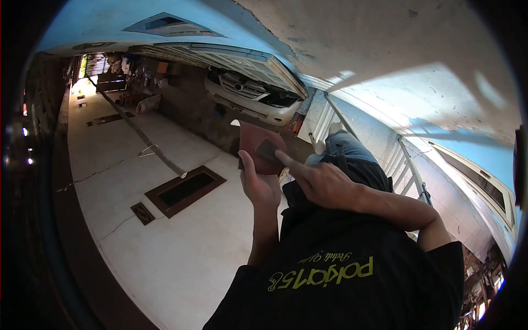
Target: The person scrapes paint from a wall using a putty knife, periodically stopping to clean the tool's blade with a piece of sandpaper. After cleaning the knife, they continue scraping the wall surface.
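My left hand [259,181] is closed under a reddish-brown sheet [250,137] that looks like sandpaper, its palm turned up and its thumb along the near left edge. One upper corner of the sheet curls over and shows a pale back. Lying against the sheet is a small dark grey square piece [267,148]. The index finger of my right hand [324,184] reaches out to the edge of this piece, the other fingers curled in. My right thumb is hidden, and the fingers behind the sheet are mostly out of sight.
Below on the left is a white wall-like surface [126,231] with dark brown framed openings [186,190] and a long grey pipe [146,135]. A white car [253,91] stands beyond my hands. Metal railings [407,165] run beside my legs on the right.
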The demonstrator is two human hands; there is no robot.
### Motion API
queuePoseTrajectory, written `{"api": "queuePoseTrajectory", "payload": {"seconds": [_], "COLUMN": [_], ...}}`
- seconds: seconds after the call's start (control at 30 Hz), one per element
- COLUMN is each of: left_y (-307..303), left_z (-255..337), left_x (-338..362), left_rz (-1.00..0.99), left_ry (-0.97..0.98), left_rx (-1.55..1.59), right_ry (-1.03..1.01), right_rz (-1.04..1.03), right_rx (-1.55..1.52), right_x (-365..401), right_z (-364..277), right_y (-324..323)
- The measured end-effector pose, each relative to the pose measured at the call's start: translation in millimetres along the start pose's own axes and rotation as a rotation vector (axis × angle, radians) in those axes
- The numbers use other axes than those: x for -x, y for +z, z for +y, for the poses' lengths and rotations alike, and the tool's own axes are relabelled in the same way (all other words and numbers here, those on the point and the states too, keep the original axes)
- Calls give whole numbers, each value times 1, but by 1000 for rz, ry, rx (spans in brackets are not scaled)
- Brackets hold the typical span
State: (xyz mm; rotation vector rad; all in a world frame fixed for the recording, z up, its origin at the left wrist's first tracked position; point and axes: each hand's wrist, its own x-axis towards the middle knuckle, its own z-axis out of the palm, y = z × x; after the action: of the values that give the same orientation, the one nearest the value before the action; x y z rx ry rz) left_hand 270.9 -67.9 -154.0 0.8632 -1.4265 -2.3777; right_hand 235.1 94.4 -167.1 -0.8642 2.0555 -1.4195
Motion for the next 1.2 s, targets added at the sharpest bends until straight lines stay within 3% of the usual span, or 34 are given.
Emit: {"api": "queuePoseTrajectory", "payload": {"seconds": [0.2, 0.3, 0.4, 0.53, 0.6, 0.7, 0.83, 0.9, 0.97, 1.0, 1.03, 1.13, 1.2], "left_y": [8, 6, 8, -2, -2, 6, 3, -38, -44, -29, -22, -39, -29], "left_z": [-1, -1, -8, -12, -9, -10, -8, -29, -26, -13, -4, 5, 9], "left_x": [6, 6, 5, -2, -4, 0, -6, -23, -36, -38, -42, -61, -66], "left_rz": [18, 16, 14, 95, 19, 24, 65, -40, -3, 81, 158, 118, -17], "left_ry": [-1, 4, -11, -30, -18, 4, 31, 327, 309, 140, -31, -1, 292], "left_rx": [-29, -24, -20, 1, 14, -2, -9, -640, -709, -463, -216, -537, -758], "right_ry": [92, 155, 122, 98, 88, 54, 152, 201, 96, 39, 65, 426, 352], "right_rz": [26, -146, 17, -52, -126, 98, -105, -268, -157, -105, -14, 44, 96], "right_rx": [-111, -95, -143, -177, -102, -153, -172, -81, -88, -88, -190, -898, -1118], "right_x": [-2, 6, -4, 8, 5, -7, 9, 5, 3, 0, -4, -6, -9], "right_z": [4, -8, 9, 3, 0, 14, -4, -5, 15, 26, 27, 4, 6], "right_y": [-1, -9, -7, 3, -8, 2, -8, -25, -36, -41, -46, -82, -94]}}
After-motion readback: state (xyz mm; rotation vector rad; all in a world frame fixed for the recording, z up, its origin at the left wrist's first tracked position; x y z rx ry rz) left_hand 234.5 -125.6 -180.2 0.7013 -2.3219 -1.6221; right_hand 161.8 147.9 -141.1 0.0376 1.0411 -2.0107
